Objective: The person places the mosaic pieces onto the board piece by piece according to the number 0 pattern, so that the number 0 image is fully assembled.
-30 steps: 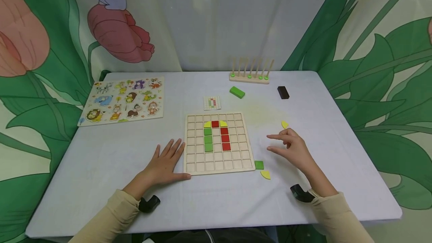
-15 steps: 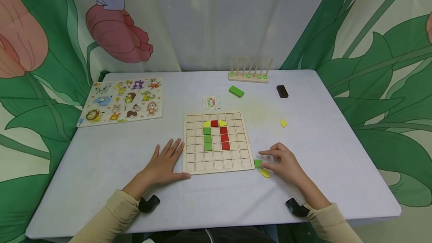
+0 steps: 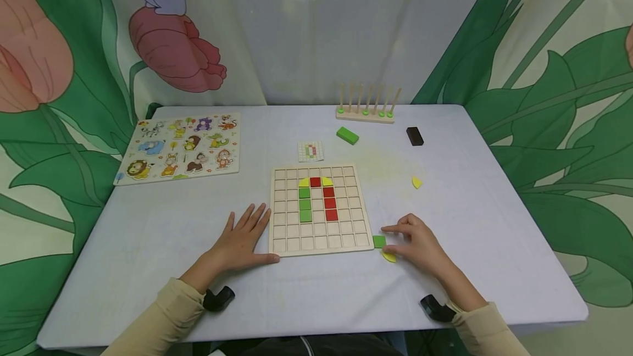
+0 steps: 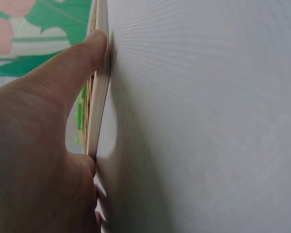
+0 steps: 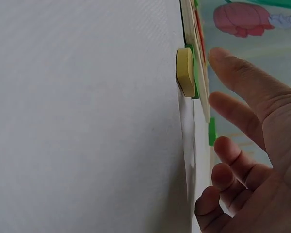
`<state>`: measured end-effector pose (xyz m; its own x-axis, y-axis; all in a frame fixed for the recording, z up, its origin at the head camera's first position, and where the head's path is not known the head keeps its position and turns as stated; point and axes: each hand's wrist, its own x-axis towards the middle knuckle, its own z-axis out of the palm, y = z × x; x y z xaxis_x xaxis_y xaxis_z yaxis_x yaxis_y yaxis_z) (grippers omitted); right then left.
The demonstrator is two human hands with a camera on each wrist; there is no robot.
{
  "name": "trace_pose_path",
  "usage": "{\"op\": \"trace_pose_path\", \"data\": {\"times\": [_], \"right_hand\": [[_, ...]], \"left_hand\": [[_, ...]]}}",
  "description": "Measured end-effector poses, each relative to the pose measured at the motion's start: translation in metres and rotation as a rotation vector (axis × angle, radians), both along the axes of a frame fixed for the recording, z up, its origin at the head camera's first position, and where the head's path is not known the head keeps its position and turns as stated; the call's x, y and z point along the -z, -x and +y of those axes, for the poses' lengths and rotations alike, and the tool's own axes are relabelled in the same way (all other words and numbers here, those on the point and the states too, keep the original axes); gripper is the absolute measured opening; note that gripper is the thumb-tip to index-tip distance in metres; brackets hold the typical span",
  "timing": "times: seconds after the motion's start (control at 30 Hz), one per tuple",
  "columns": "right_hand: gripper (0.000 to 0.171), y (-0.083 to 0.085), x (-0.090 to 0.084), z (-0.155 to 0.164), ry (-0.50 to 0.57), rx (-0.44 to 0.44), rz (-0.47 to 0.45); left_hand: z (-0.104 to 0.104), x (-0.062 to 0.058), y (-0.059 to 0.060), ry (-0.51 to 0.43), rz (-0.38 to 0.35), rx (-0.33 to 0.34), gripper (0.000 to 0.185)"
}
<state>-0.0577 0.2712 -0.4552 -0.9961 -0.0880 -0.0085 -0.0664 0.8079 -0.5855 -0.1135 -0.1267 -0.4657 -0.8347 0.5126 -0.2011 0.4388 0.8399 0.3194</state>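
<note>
A wooden grid board (image 3: 348,241) holds green and red square tiles and two yellow quarter-round pieces, set in an arch. My left hand (image 3: 242,243) lies spread at its lower left corner, fingers along the side and thumb at the front edge (image 4: 99,107). Beyond the lower right corner lie a green square tile (image 3: 378,241) and a yellow quarter-round piece (image 3: 389,257). Over these two hovers my right hand (image 3: 417,243), thumb and index finger apart. In the right wrist view, its fingertips are apart from the yellow piece (image 5: 185,72).
Another yellow quarter-round piece (image 3: 417,182) lies to the right. Behind the board are a small pattern card (image 3: 310,151), a green block (image 3: 348,135), a black block (image 3: 415,136) and a peg rack (image 3: 366,116). An animal puzzle board (image 3: 180,149) lies at back left.
My right hand has moved left and toward the table's front, from beside the far yellow piece to over the green tile and near yellow piece. My left hand stays put.
</note>
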Motion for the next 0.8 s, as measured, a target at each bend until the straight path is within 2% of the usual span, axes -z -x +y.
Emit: {"op": "trace_pose_path", "data": {"times": [0.23, 0.53, 0.8], "right_hand": [[0.046, -0.002, -0.003, 0.001, -0.04, 0.021, 0.006], [0.043, -0.024, 0.006, 0.0, -0.116, 0.073, -0.003], [0.031, -0.023, 0.001, -0.002, -0.111, 0.08, -0.017]], "left_hand": [[0.0, -0.001, 0.002, -0.002, 0.017, -0.01, 0.108], [-0.002, 0.006, -0.01, -0.018, -0.002, -0.005, 0.107], [-0.001, 0.004, -0.005, -0.01, 0.015, -0.013, 0.108]]}}
